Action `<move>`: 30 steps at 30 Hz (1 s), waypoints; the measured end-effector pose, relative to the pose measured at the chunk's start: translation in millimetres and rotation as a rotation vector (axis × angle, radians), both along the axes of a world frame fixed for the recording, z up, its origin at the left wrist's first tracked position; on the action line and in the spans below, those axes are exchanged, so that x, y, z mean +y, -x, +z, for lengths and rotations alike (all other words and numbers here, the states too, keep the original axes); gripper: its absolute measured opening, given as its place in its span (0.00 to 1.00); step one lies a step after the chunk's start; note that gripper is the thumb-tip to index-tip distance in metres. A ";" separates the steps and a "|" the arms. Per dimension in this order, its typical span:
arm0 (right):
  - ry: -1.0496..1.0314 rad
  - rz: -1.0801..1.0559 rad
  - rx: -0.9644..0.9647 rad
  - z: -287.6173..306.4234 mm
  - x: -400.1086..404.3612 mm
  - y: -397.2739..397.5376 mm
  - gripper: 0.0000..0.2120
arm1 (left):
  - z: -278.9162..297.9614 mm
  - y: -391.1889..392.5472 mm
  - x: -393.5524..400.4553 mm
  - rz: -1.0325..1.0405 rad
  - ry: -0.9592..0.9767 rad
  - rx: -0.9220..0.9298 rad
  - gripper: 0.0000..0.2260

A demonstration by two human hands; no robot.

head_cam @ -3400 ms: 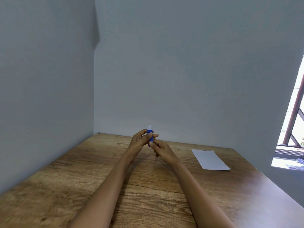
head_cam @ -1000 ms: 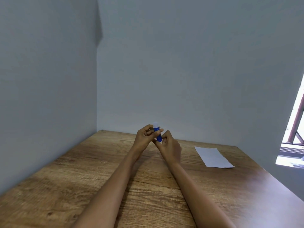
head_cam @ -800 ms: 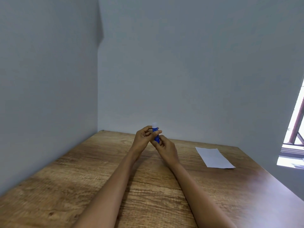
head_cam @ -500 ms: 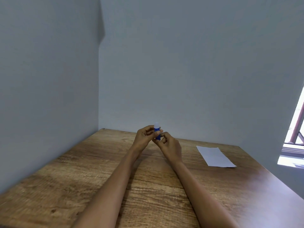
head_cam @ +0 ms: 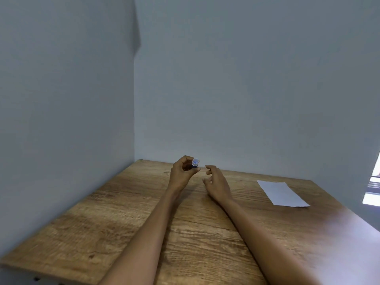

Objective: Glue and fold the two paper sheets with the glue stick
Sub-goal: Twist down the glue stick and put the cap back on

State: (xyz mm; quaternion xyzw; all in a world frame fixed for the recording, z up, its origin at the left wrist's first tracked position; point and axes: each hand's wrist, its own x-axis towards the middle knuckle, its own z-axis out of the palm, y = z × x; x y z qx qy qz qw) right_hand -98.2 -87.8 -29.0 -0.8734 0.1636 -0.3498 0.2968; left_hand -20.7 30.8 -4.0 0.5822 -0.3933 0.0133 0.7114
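Observation:
My left hand [head_cam: 182, 174] is closed around a small blue glue stick [head_cam: 194, 163] and holds it above the far middle of the wooden table [head_cam: 127, 219], with its pale end pointing towards me. My right hand [head_cam: 216, 182] hovers just to the right of it with its fingers loosely apart and nothing in them. A white paper sheet [head_cam: 282, 193] lies flat at the far right of the table, well away from both hands. I see only this one sheet.
Grey walls close the table in on the left and at the back, meeting in the far left corner. A bright window opening [head_cam: 373, 188] sits past the table's right edge.
My right hand has let go of the glue stick and drawn a little to the right. My left hand has tilted the stick so that its end faces me.

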 end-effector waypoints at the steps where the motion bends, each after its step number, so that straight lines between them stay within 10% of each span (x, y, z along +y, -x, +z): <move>1: 0.005 -0.008 0.030 -0.3 2.3 -5.9 0.22 | -1.2 -4.9 7.4 0.068 -0.009 -0.019 0.08; 15: 0.284 -0.024 0.561 20.7 17.7 -104.6 0.23 | -5.2 -34.6 25.5 0.404 0.056 -0.035 0.09; 24: 0.005 -0.002 0.002 45.4 22.1 -72.6 0.05 | -5.6 -29.7 29.4 0.371 0.015 -0.074 0.07; 30: -0.268 0.151 -0.263 58.1 13.9 -25.0 0.15 | -3.6 -23.2 25.9 0.270 0.042 -0.058 0.07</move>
